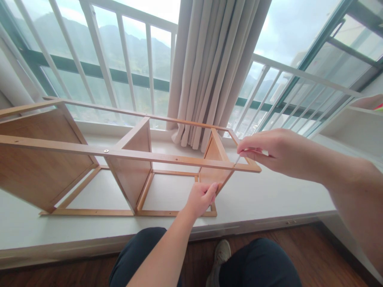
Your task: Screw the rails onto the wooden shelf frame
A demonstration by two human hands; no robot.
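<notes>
A light wooden shelf frame (128, 153) lies on its side on a white window ledge (263, 195), with thin rails and upright panels. My left hand (201, 197) grips the lower edge of the frame's right end panel (213, 165). My right hand (271, 149) is pinched on a thin metal tool (239, 157), whose tip meets the top rail's right corner. A small screw head (106, 151) shows on the front top rail.
A beige curtain (214, 67) hangs behind the frame, before a window with white bars (125, 59). A white shelf unit (353, 127) stands at the right. My knees and a shoe (220, 255) are over dark wood floor below the ledge.
</notes>
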